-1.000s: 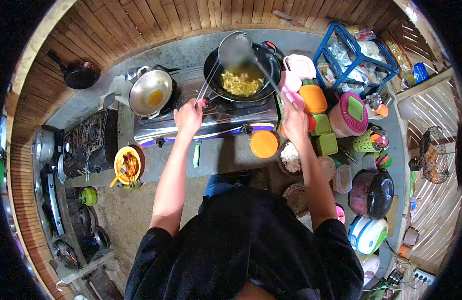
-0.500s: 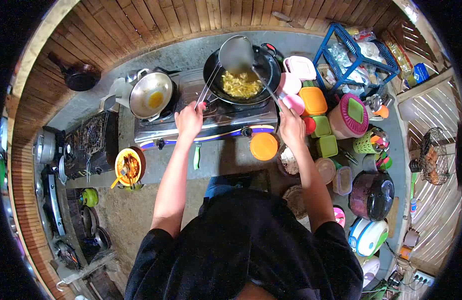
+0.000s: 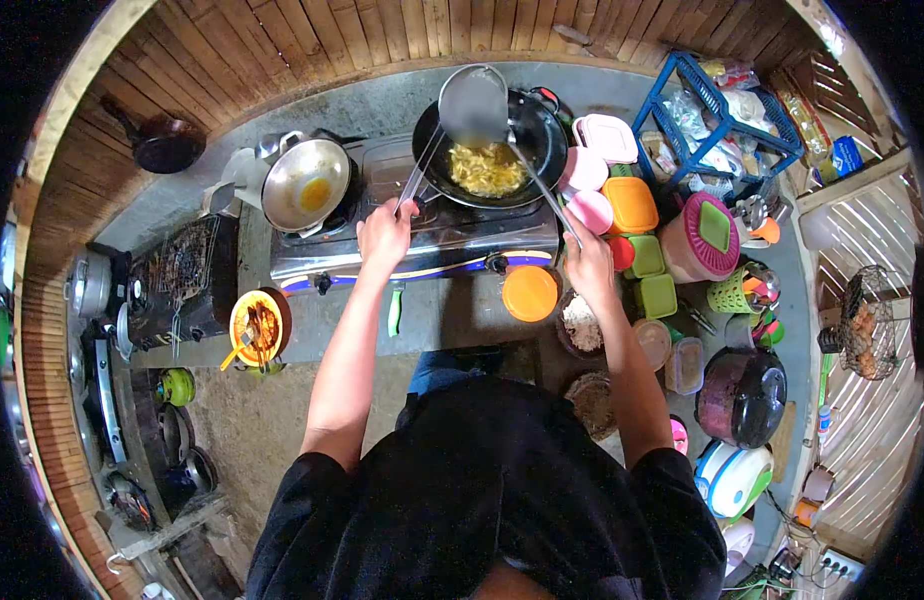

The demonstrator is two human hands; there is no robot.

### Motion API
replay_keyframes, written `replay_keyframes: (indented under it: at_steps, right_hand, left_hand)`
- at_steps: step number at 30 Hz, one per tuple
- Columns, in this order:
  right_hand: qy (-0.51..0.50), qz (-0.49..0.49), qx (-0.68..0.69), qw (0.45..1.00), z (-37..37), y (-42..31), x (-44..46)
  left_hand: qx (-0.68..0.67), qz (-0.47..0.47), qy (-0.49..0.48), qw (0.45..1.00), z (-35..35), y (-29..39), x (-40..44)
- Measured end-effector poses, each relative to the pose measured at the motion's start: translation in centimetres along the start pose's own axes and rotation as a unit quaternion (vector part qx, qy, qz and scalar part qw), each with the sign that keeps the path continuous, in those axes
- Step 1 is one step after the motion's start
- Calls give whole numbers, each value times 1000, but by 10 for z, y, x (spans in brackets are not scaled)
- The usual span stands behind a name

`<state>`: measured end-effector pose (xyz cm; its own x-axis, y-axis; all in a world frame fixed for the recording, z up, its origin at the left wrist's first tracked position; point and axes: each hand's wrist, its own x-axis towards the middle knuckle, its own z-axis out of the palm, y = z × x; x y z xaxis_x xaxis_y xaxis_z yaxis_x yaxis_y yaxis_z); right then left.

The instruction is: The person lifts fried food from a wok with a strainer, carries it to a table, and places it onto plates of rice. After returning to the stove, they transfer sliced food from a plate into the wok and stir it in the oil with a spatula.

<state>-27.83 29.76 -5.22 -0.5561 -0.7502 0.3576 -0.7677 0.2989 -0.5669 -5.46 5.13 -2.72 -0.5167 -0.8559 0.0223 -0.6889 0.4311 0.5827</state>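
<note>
My left hand (image 3: 385, 238) is closed round the long handle of a round strainer (image 3: 474, 100), whose bowl is raised over the far side of a black wok (image 3: 552, 150). The strainer's mesh is partly blurred. In my right hand (image 3: 590, 268) is the handle of a metal spatula (image 3: 544, 182), its head up against the strainer's near right edge. Yellowish fried pieces (image 3: 487, 170) lie in oil in the wok below both tools. The wok stands on the right burner of a gas stove (image 3: 422, 238). How the right fingertips sit is partly hidden.
A pale pan (image 3: 307, 185) with some oil sits on the left burner. An orange bowl of red food (image 3: 257, 328), a green-handled knife (image 3: 395, 312) and an orange lid (image 3: 530, 293) lie along the counter. Plastic containers (image 3: 634, 205) and a blue rack (image 3: 697, 125) crowd the right.
My right hand has drawn slightly down toward me with the spatula. The strainer stays over the wok in my left hand. The whole view has shifted a little.
</note>
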Motion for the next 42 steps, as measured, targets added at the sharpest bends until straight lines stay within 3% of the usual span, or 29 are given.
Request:
replay_keyframes:
  at_steps: [2, 3, 6, 8, 10, 16, 20, 22, 25, 32, 36, 38, 40, 42]
  right_hand:
    - [58, 20, 33, 998, -5, -7, 2]
    - [49, 64, 41, 996, -9, -11, 5]
    - [50, 61, 24, 997, -10, -8, 10]
    - [-17, 67, -16, 997, -10, -12, 6]
    - [-1, 9, -15, 1000, -7, -11, 3]
    - [65, 34, -21, 997, -12, -11, 9]
    - [0, -3, -31, 1000, -15, -22, 1]
    - [0, -8, -34, 999, -14, -25, 1]
    - [82, 7, 3, 997, -11, -26, 4]
    - [53, -45, -44, 997, 7, -8, -7]
    - [103, 37, 28, 994, 8, -16, -2]
    - [93, 36, 0, 995, 7, -19, -2]
    - [-16, 54, 2, 998, -1, -38, -4]
    - [10, 12, 20, 1000, 1, -44, -5]
  left_hand:
    - [1, 0, 11, 1000, 1, -2, 0]
    - [2, 1, 10, 1000, 2, -2, 0]
    - [11, 11, 10, 1000, 5, -3, 0]
    - [20, 34, 15, 999, 7, -1, 0]
    - [31, 32, 12, 999, 5, -1, 1]
    - [38, 38, 19, 998, 2, -1, -1]
    - [49, 29, 7, 998, 1, 2, -1]
    - [45, 33, 15, 998, 5, -3, 0]
    - [25, 35, 22, 999, 8, -11, 2]
    - [-27, 13, 13, 999, 3, -10, 2]
    - [-31, 9, 5, 999, 2, -11, 1]
    - [-68, 6, 3, 998, 6, -9, -2]
    - [-38, 8, 8, 999, 8, -4, -3]
    - [-62, 18, 2, 998, 10, -5, -4]
